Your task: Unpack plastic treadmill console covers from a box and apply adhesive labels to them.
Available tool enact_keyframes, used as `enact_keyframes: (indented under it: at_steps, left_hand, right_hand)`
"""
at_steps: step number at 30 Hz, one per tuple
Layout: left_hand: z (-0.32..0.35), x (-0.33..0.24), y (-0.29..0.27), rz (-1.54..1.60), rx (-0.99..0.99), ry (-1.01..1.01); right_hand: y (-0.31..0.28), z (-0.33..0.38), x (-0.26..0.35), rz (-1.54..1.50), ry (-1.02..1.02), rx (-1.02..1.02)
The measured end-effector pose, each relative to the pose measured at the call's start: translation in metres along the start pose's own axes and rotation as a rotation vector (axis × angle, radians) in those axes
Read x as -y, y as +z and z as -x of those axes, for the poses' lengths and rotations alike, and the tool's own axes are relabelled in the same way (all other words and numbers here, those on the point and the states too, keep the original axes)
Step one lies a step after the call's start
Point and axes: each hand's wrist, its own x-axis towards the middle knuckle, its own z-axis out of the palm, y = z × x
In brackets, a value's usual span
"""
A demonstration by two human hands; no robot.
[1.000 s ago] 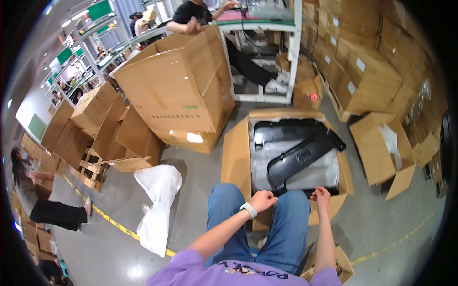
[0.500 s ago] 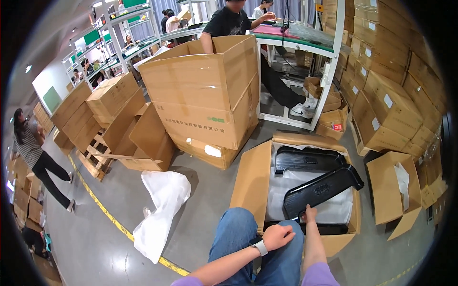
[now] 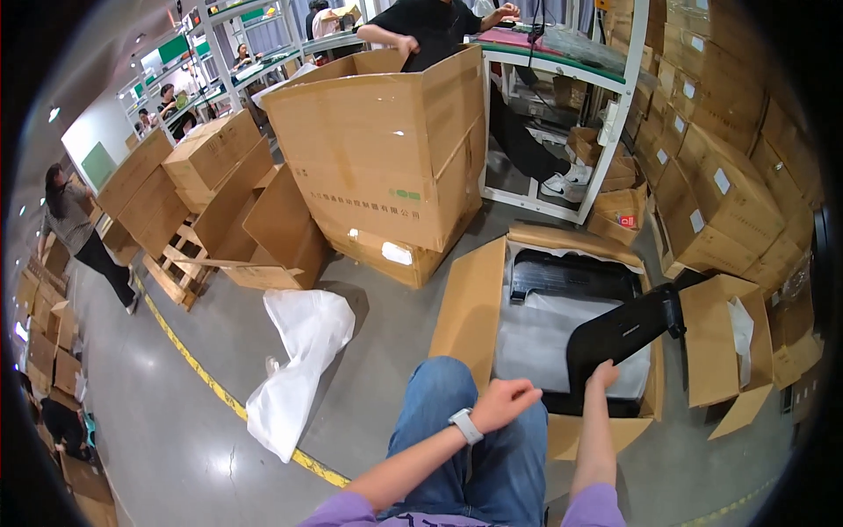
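Observation:
My right hand (image 3: 601, 379) is closed on the near edge of a long black plastic panel (image 3: 628, 331) with a bent far end. The panel is tilted above an open cardboard box (image 3: 474, 307), its far end reaching past the box's right side. Inside, a second black panel (image 3: 575, 279) lies at the back on white foam sheeting (image 3: 536, 345). Another dark part shows at the near end, partly hidden. My left hand (image 3: 507, 404), with a watch on the wrist, is held over my knees, holding nothing, its fingers loosely extended.
A tall carton (image 3: 369, 149) stands ahead, with a co-worker behind it at a bench (image 3: 562, 63). A white plastic bag (image 3: 303, 360) lies on the floor to the left. At right are an open carton (image 3: 716, 351) and stacked boxes (image 3: 720, 184).
My right hand has raised and turned the black panel, moving it rightward; its smoother face now shows. My left hand's fingers have straightened somewhat. The co-worker's arm has lifted at the tall carton.

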Motion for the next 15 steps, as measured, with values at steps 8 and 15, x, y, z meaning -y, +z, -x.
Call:
enact_keyframes:
  at_steps: [8,15]
  left_hand:
    - [0.057,-0.015,-0.103,0.527,-0.272,-0.214]
    - [0.120,0.027,-0.163,1.058,-0.273,-0.285]
  right_hand:
    - [-0.220,0.025,0.070,-0.384,-0.416,0.420]
    - [-0.320,0.115,0.111,0.082,-0.941,0.933]
